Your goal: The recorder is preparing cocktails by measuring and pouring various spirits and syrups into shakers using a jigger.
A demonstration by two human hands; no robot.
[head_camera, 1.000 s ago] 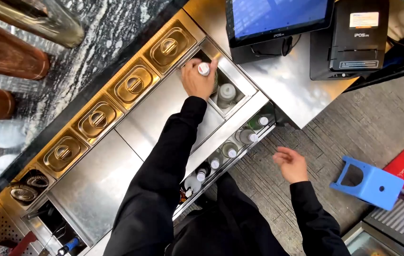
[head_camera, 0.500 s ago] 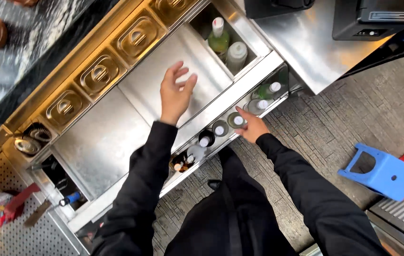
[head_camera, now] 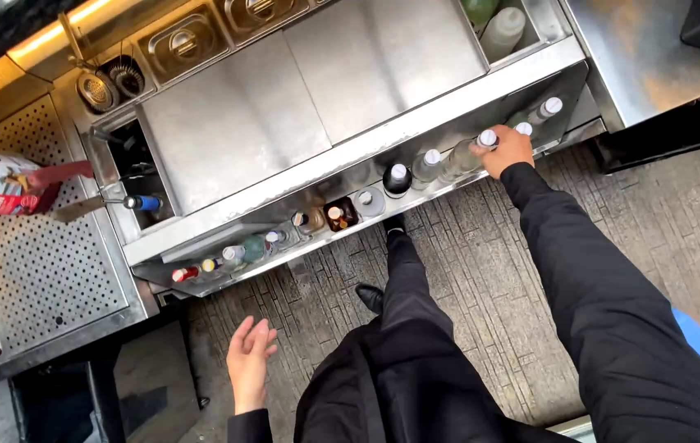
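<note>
Cartons, red and white, are seen at the far left on a perforated steel drainboard point(head_camera: 38, 271). Beside it, a narrow well point(head_camera: 132, 176) holds bar tools, one with a blue handle point(head_camera: 143, 203). Two strainers point(head_camera: 112, 82) hang above the well, next to lidded steel pans point(head_camera: 182, 45).

The left hand point(head_camera: 250, 361) is held open and empty, fingers spread, above the tiled floor point(head_camera: 481, 279), well apart from the counter.

Along the counter's front, a steel speed rail point(head_camera: 301, 246) is filled with a row of upright bottles: small red- and pale-capped ones at its left end, a square dark bottle point(head_camera: 340, 215) near the middle, then a round black bottle point(head_camera: 397, 179) and clear ones with white pourers.

The right hand point(head_camera: 507, 149) is closed around the neck of a clear bottle point(head_camera: 461, 157) standing in the rail near its right end; two more white-capped bottles point(head_camera: 549, 107) stand just beyond.

An open bin point(head_camera: 530, 25) at top right contains a green bottle point(head_camera: 478, 10) and a white squeeze bottle point(head_camera: 502, 31).
</note>
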